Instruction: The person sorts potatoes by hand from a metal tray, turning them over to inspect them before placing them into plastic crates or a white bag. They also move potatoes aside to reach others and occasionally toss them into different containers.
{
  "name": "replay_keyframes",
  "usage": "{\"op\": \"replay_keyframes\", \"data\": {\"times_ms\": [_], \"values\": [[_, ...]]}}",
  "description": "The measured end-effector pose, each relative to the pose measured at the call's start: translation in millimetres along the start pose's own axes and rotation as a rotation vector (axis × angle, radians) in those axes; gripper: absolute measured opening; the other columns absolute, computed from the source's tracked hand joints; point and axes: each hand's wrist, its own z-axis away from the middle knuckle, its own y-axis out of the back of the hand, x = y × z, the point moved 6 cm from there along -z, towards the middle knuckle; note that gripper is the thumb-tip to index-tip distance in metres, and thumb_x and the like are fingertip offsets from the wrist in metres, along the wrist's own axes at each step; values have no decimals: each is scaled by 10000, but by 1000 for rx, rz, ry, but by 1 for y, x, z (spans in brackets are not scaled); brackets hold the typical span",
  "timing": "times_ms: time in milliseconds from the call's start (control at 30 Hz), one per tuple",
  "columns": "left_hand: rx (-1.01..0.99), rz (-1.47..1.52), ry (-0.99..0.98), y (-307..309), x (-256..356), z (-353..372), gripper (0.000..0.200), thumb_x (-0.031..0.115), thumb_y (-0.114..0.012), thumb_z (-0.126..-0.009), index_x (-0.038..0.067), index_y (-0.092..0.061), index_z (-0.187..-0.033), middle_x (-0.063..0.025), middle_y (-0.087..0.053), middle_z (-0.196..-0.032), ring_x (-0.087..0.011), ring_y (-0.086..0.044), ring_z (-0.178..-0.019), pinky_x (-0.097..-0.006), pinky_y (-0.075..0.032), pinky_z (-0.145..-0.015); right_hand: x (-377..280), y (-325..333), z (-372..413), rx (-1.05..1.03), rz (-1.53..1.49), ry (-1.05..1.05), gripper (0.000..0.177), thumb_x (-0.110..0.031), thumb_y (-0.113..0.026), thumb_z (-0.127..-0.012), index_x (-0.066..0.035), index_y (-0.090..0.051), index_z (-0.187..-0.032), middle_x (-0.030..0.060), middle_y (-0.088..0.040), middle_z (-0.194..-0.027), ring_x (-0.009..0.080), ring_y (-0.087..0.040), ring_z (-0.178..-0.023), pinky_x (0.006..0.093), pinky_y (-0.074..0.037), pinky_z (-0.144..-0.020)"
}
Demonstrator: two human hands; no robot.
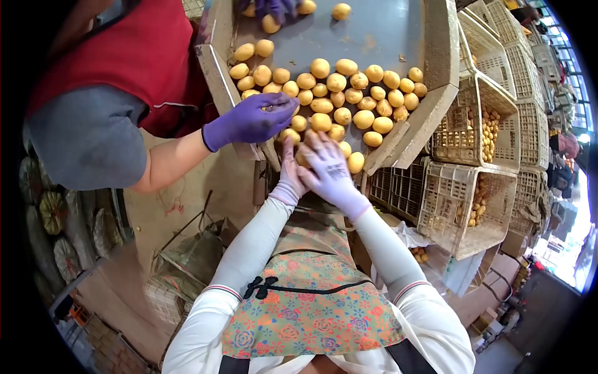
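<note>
My left hand, in a pale glove with bare fingertips, curves around the near side of a yellow, egg-shaped potato at the mouth of the chute. Over the same potato lies my right hand, gloved in pale lilac with a dark print, its fingers bent across the top. The two hands touch at the thumbs, and part of the potato is hidden beneath them. Just beyond my fingertips, many loose potatoes are spread in a band on the grey sorting surface.
At left, a co-worker in a red vest reaches in with a purple-gloved hand; another purple glove is at the top. Wooden boards edge the chute. Plastic crates holding more produce stack at right. A bag lies lower left.
</note>
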Motion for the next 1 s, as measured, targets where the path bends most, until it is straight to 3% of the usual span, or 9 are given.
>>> {"op": "replay_keyframes", "data": {"times_ms": [100,200,300,367,500,567,633,900,1000], "values": [[122,-93,89,14,-6,-6,591,524,-578,-980,139,-520,-1425,-82,-586,-1419,-290,-573,-1283,-490,-451,-1093,8,27,17,226,189,-125,499,-225,-688,-831,-106,-617,-1310,259,-511,-1376,441,-474,-1292,558,-358,-1085],[204,-266,-74,33,-4,-14,502,479,-533,-1001,172,-532,-1397,-62,-612,-1373,-295,-582,-1269,-513,-496,-1019,3,20,18,159,261,-97,479,-208,-698,-824,-100,-633,-1286,256,-521,-1361,434,-488,-1274,559,-363,-1077],[270,-264,97,25,-2,7,477,424,-511,-1014,102,-549,-1364,-88,-626,-1357,-314,-589,-1260,-545,-424,-1108,25,20,30,142,-41,-177,532,-194,-693,-832,-89,-585,-1342,220,-538,-1373,437,-465,-1317,570,-335,-1108],[124,-313,183,15,-3,11,567,505,-509,-997,108,-521,-1402,-84,-597,-1404,-318,-564,-1297,-571,-444,-1084,22,22,39,278,1,-205,508,-182,-680,-840,-72,-591,-1328,202,-557,-1353,438,-471,-1315,558,-355,-1103],[83,194,262,-10,-4,7,673,604,-544,-958,191,-458,-1483,-75,-531,-1489,-307,-497,-1374,-666,-382,-1096,2,16,38,33,168,-95,522,-149,-668,-843,-20,-565,-1338,235,-553,-1347,440,-499,-1282,520,-398,-1083],[135,-176,197,11,-1,-3,579,617,-538,-956,291,-491,-1432,-3,-512,-1501,-312,-487,-1367,-657,-347,-1062,13,39,21,372,9,-101,509,-150,-659,-849,-8,-566,-1330,244,-553,-1345,445,-508,-1263,513,-400,-1080],[217,-236,168,28,-3,-5,494,497,-549,-985,242,-518,-1406,-34,-540,-1463,-341,-533,-1298,-675,-401,-1007,35,41,8,267,248,-271,490,-175,-623,-888,-15,-560,-1346,233,-574,-1330,416,-554,-1214,493,-440,-1041],[257,-300,175,4,-5,-6,922,811,-565,-822,274,-368,-1544,-78,-437,-1561,-428,-419,-1413,-794,-219,-1034,51,26,-37,159,352,-425,466,-231,-664,-897,-85,-546,-1323,195,-636,-1165,367,-621,-1071,458,-534,-871],[210,-327,162,3,-4,-7,997,860,-543,-788,233,-360,-1542,-127,-442,-1548,-431,-478,-1363,-754,-310,-1006,67,31,-54,95,188,-527,462,-231,-725,-866,-87,-546,-1267,210,-643,-1139,367,-624,-1091,455,-536,-869]]}}
